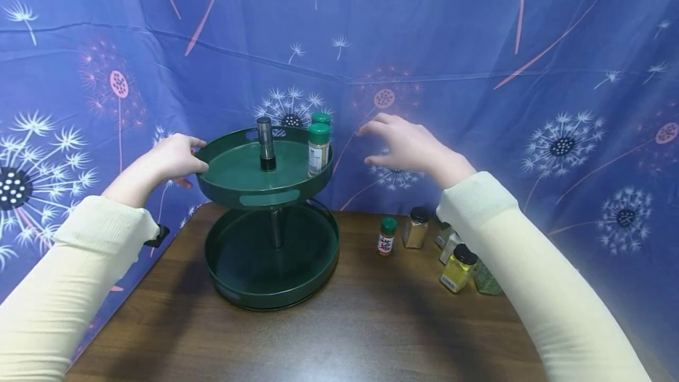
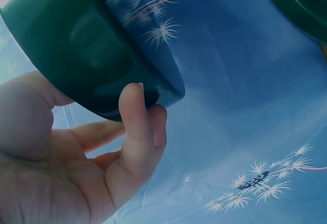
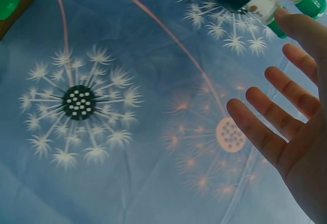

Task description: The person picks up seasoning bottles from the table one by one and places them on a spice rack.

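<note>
Fingers of the left hand point(image 1: 172, 159) are gripping the upper tray point(image 1: 233, 164) at its left rim, above the lower tray point(image 1: 276, 298); the right hand's point(image 1: 405, 143), loosely spread, are hovering beside two jars point(image 1: 319, 155) standing in the upper.

Green tray point(image 2: 71, 45) at ten o'clock, its edge held by the left hand point(image 2: 82, 168) at eight, white dandelion point(image 2: 254, 180) printed on blue cloth point(image 2: 230, 101) at four, second green rim point(image 2: 301, 7) partly shown at two.

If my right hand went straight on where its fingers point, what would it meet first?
Probably the green-capped jars on the upper tray; depth is unclear, so your right hand might pass behind them.
</note>
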A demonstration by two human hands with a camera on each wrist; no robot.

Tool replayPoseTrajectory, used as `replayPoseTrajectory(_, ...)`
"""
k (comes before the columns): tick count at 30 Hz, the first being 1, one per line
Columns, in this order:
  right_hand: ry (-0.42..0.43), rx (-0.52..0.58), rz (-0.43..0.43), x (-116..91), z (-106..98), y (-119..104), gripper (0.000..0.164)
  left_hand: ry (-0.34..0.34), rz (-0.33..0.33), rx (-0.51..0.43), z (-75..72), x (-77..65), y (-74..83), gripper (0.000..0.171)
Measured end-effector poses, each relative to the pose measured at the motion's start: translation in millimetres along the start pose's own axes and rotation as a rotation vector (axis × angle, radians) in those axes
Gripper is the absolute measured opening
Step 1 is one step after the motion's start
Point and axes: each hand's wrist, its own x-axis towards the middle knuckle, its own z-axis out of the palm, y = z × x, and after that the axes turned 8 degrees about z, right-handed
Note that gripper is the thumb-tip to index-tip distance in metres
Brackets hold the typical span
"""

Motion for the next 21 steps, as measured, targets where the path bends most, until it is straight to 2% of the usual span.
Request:
replayPoseTrajectory(8, -0.018, 0.016, 0.016, -6.6, 16.8, 9.2, 0.048, 0.045, 0.003, 0.016, -2.6, 0.4, -3.3, 0.058)
replayPoseTrajectory(16, -0.035, 0.051, 0.044, -15.3, 42.1, 17.5, 0.047, 0.086, -0.019, 0.01, -8.4, 13.0, -7.1, 0.063)
replayPoseTrajectory(21, -0.026, 0.067, 0.044, -20.0, 58.1, 25.0, 0.047, 0.049, -0.041, -0.053, -11.7, 19.6, -10.9, 0.066)
